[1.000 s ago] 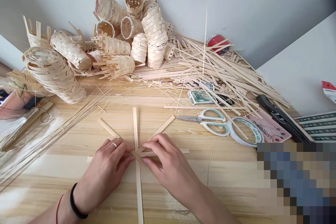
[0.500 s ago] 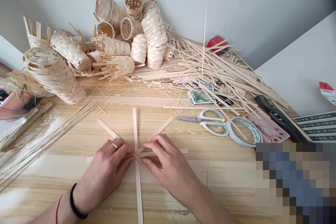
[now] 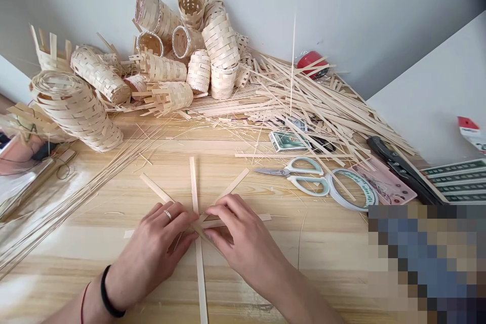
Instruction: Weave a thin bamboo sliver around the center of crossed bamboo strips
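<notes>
Several flat, pale wooden strips (image 3: 201,276) cross in a star on the table, meeting between my two hands. My left hand (image 3: 161,240), with a ring and a black band at the wrist, pinches the strips just left of the crossing. From the right, my right hand (image 3: 239,235) presses thumb and fingers on the strips at the crossing. One strip (image 3: 237,179) reaches up and right past my right fingers, another (image 3: 154,186) up and left. Fingers partly hide the crossing.
Woven baskets (image 3: 167,68) are piled at the back, with loose strips (image 3: 322,96) to their right. Scissors (image 3: 307,177) and a roll of tape (image 3: 353,190) lie right of the hands. Thin strands (image 3: 87,190) run along the left; a utility knife (image 3: 398,169) lies far right.
My left fingers have shifted slightly right at the crossing. The whole view has slid a little; the strips otherwise keep their star layout.
</notes>
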Tool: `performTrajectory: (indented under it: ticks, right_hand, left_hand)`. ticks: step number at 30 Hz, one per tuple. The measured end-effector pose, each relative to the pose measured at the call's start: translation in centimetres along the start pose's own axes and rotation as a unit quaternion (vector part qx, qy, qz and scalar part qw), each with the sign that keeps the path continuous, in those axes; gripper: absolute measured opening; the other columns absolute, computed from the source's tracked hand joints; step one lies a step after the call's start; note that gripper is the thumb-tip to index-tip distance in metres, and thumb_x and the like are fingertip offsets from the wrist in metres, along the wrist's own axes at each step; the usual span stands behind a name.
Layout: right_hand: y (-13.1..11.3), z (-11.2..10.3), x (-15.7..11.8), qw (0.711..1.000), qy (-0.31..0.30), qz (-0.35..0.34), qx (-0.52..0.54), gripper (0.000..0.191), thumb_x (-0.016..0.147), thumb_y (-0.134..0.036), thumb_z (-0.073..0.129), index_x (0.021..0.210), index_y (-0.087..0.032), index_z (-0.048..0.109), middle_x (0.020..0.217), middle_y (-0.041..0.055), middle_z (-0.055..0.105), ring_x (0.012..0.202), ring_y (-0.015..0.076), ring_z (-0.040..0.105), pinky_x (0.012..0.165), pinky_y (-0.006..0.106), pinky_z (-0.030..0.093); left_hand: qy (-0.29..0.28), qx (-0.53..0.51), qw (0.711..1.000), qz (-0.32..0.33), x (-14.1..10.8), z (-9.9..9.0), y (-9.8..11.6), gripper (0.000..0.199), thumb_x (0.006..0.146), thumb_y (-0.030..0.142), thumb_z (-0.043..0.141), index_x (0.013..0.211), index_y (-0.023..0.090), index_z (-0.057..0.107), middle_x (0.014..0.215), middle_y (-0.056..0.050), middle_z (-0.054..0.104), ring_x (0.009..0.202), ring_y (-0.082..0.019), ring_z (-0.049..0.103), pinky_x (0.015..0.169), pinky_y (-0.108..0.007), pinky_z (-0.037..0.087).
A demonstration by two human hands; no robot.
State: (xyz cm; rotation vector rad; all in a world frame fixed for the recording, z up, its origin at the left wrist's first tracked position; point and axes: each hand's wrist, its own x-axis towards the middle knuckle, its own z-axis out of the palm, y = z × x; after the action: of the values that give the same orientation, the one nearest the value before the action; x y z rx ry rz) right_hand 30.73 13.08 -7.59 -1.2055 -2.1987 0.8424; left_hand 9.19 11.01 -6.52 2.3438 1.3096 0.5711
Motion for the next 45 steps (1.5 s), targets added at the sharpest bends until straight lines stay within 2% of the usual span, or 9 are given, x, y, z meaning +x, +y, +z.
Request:
performTrajectory:
  ticks: [5,9,14,20,27,30,34,41,45]
  right_hand:
    - [-0.2,-0.5,0.1,1.000,-0.015,0.005,-0.010,0.027,0.090,-0.005,0.072,0.112,-0.019,0.065,0.107,0.0067,0.064,0.102,0.0255,0.063,0.088,0.043,0.057]
    - [0.4,-2.6,0.0,0.999,-0.026,0.013,-0.043,0.021,0.097,-0.004,0.058,0.109,-0.020,0.064,0.105,0.0058,0.066,0.098,0.0241,0.065,0.086,0.044,0.056]
    - [1.9,-5.0,-0.6,0.990,-0.044,0.032,-0.131,0.026,0.082,-0.005,0.078,0.099,-0.021,0.065,0.102,0.0054,0.068,0.099,0.0280,0.065,0.084,0.045,0.055]
    - [1.9,-5.3,-0.7,0.988,-0.072,0.049,-0.125,0.026,0.082,-0.001,0.075,0.085,-0.021,0.059,0.091,0.0025,0.065,0.089,0.0240,0.063,0.077,0.039,0.053]
    - [1.4,-5.5,-0.5,0.989,-0.075,0.060,-0.116,0.026,0.086,0.001,0.068,0.084,-0.021,0.055,0.090,0.0020,0.063,0.087,0.0224,0.061,0.079,0.038,0.051]
    - [1.6,-5.9,-0.3,0.990,-0.062,0.103,-0.071,0.019,0.090,-0.006,0.069,0.094,-0.022,0.060,0.096,0.0024,0.068,0.092,0.0231,0.064,0.083,0.039,0.051]
    - [1.9,-7.3,0.0,0.979,-0.073,0.174,0.074,0.007,0.097,-0.030,0.065,0.101,-0.025,0.067,0.101,0.0026,0.073,0.094,0.0219,0.069,0.079,0.034,0.054]
    - [1.9,-9.1,0.2,0.945,-0.108,0.199,0.234,0.043,0.096,-0.057,0.059,0.122,-0.023,0.064,0.103,0.0085,0.076,0.101,0.0262,0.072,0.087,0.038,0.057]
    - [2.2,-8.6,0.5,0.937,-0.086,0.217,0.260,0.041,0.092,-0.056,0.066,0.115,-0.023,0.066,0.101,0.0076,0.077,0.102,0.0262,0.072,0.092,0.039,0.055]
  left_hand:
    - [-0.021,0.019,0.999,0.016,0.3,-0.2,0.2,0.017,0.102,0.011,0.053,0.103,0.023,0.065,0.094,-0.003,0.065,0.085,-0.022,0.058,0.077,-0.037,0.046]
    - [-0.013,0.032,0.999,0.018,0.2,-0.3,0.3,0.019,0.103,0.013,0.052,0.101,0.022,0.069,0.093,-0.004,0.066,0.085,-0.022,0.058,0.076,-0.038,0.047]
    - [-0.011,0.051,0.999,0.015,0.1,-0.3,0.5,0.022,0.104,0.016,0.051,0.099,0.021,0.071,0.090,-0.005,0.067,0.083,-0.022,0.058,0.074,-0.039,0.048]
    - [-0.004,0.062,0.998,0.019,0.2,-0.3,0.6,0.020,0.104,0.021,0.054,0.096,0.021,0.072,0.089,-0.004,0.067,0.082,-0.022,0.058,0.074,-0.038,0.049]
    - [0.001,0.088,0.995,0.040,0.1,-0.5,0.6,0.019,0.104,0.019,0.054,0.101,0.022,0.072,0.090,-0.004,0.068,0.081,-0.022,0.059,0.070,-0.036,0.050]
    - [0.007,0.132,0.990,0.058,0.0,-0.8,0.8,0.018,0.103,0.018,0.054,0.110,0.022,0.070,0.095,-0.004,0.070,0.084,-0.023,0.061,0.070,-0.038,0.051]
    - [0.005,0.165,0.984,0.066,-0.2,-1.0,1.1,0.020,0.103,0.017,0.053,0.114,0.022,0.069,0.102,-0.005,0.072,0.087,-0.024,0.063,0.070,-0.038,0.052]
    - [-0.004,0.164,0.985,0.056,-0.3,-0.9,1.4,0.016,0.098,0.014,0.058,0.109,0.021,0.068,0.101,-0.006,0.072,0.084,-0.025,0.065,0.066,-0.040,0.055]
    - [-0.011,0.157,0.986,0.052,-0.3,-0.8,1.7,0.012,0.095,0.015,0.061,0.104,0.020,0.067,0.098,-0.005,0.072,0.080,-0.025,0.066,0.065,-0.041,0.056]
